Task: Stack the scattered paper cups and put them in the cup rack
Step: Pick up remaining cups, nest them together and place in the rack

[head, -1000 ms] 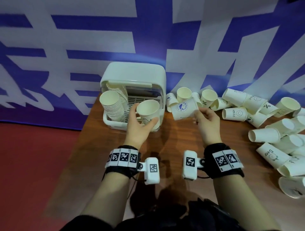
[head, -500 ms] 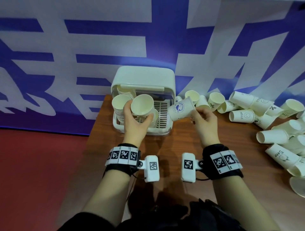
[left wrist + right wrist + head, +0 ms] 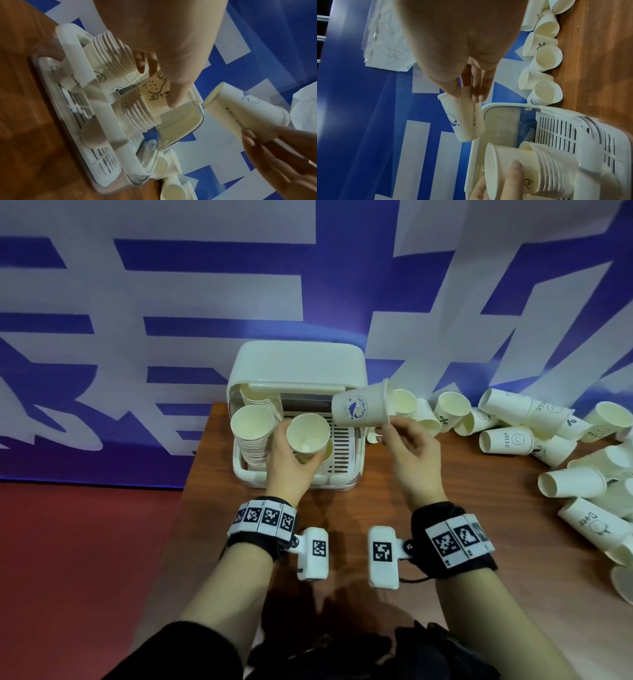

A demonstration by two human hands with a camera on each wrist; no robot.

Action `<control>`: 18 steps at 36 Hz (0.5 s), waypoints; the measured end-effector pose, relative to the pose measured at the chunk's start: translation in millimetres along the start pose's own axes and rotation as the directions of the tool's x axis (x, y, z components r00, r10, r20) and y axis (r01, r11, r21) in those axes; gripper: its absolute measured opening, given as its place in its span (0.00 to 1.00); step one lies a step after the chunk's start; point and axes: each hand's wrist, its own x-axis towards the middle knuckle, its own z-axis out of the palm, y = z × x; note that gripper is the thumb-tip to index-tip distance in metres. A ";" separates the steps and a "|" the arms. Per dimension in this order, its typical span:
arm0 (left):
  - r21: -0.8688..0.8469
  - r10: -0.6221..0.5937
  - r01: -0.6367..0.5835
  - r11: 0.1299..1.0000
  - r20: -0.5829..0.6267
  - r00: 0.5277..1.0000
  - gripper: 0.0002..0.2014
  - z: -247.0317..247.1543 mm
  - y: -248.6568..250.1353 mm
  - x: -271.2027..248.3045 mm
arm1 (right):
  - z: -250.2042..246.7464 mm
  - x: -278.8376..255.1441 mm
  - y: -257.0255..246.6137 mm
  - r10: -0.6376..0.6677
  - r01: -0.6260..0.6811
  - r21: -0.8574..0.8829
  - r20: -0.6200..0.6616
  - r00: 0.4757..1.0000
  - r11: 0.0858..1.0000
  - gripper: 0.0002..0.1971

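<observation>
Left hand [image 3: 291, 460] is gripping a cup [image 3: 307, 437] seated atop a stack in the cup rack [image 3: 294, 371]. Right hand [image 3: 412, 455] is pinching a printed cup [image 3: 359, 409] (tilted sideways) above the rack's right edge.

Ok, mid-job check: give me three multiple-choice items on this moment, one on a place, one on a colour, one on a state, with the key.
1. Where do the loose paper cups lie?
A. right of the cup rack
B. left of it
C. on the floor

2. What colour is the print on the cup in the right hand?
A. red
B. blue
C. green

3. How is the cup in the left hand placed?
A. crushed flat
B. upside down on the table
C. mouth open, on top of a stack in the rack

Key: 1 A, the pile lies on the table to the rack's right. 2 B, a blue logo shows. 3 C, its rim opens toward the head camera.
</observation>
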 end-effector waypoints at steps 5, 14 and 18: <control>0.066 -0.017 0.017 0.998 0.010 1.000 0.35 4.4 -11.2 2.9 | 9.2 1.4 3.1 -0.010 0.014 -0.032 0.108 0.994 0.999 0.06; 0.117 -0.069 0.062 0.991 0.051 0.996 0.38 11.2 -23.1 7.9 | 23.2 11.6 19.5 -0.150 0.327 -0.352 0.446 0.883 0.877 0.07; 0.146 -0.095 0.081 0.986 0.084 0.992 0.40 11.6 -25.0 9.0 | 28.6 18.6 20.9 -0.158 0.439 -0.420 0.554 0.817 0.795 0.07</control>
